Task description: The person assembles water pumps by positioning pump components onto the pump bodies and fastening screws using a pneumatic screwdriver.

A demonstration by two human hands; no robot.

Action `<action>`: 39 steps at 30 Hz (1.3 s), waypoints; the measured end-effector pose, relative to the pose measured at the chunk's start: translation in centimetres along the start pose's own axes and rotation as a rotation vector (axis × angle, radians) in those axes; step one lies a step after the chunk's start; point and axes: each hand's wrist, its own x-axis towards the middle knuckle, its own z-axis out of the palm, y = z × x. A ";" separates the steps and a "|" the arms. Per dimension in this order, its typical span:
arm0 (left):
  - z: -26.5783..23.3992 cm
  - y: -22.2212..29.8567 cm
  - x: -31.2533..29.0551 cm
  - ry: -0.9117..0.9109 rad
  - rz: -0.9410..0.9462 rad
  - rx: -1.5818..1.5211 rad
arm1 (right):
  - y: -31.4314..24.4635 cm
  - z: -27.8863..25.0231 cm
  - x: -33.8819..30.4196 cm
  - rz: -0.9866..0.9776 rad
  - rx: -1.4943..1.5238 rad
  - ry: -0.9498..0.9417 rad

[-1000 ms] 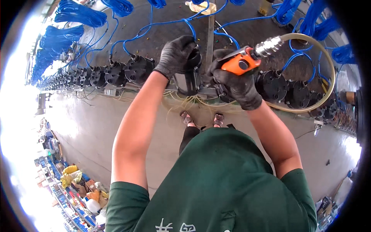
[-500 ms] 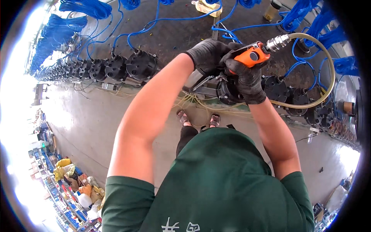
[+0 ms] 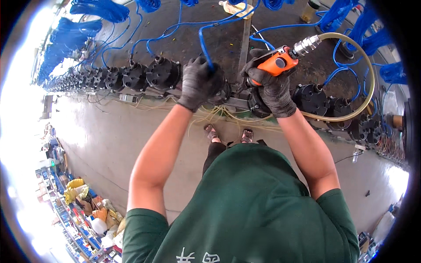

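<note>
My right hand (image 3: 277, 94), in a dark grey work glove, is closed around an orange air-powered hand tool (image 3: 278, 62). A metal coupling (image 3: 307, 46) joins the tool to a yellowish air hose (image 3: 374, 74). At the row's middle, my gloved left hand (image 3: 196, 83) is closed on a black round housing (image 3: 225, 91), mostly hidden by the glove. A blue cable (image 3: 204, 40) runs down to this housing, beside my fingers. Just under the right hand is another black round housing (image 3: 258, 105).
Black round housings (image 3: 163, 74) line the bench edge on both sides. Blue cable bundles (image 3: 100, 9) lie along the far side of the dark bench top (image 3: 188, 44). A yellowish bottle (image 3: 237, 8) lies at the back. Thin hoses (image 3: 215, 115) hang below the edge.
My left hand has left the tool and moved left and down onto a black round housing with a blue cable. The right hand has shifted slightly left, still holding the tool.
</note>
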 end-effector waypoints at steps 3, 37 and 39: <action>0.3 2.0 -0.4 0.218 -0.072 0.391 | -0.3 0.8 -0.1 0.043 0.011 -0.015; 17.8 -5.1 -6.3 -0.487 0.572 0.659 | 3.1 6.1 1.8 0.098 -0.220 -0.284; 17.5 -5.5 -6.7 -0.489 0.563 0.662 | 2.8 6.3 2.1 0.219 -0.204 -0.454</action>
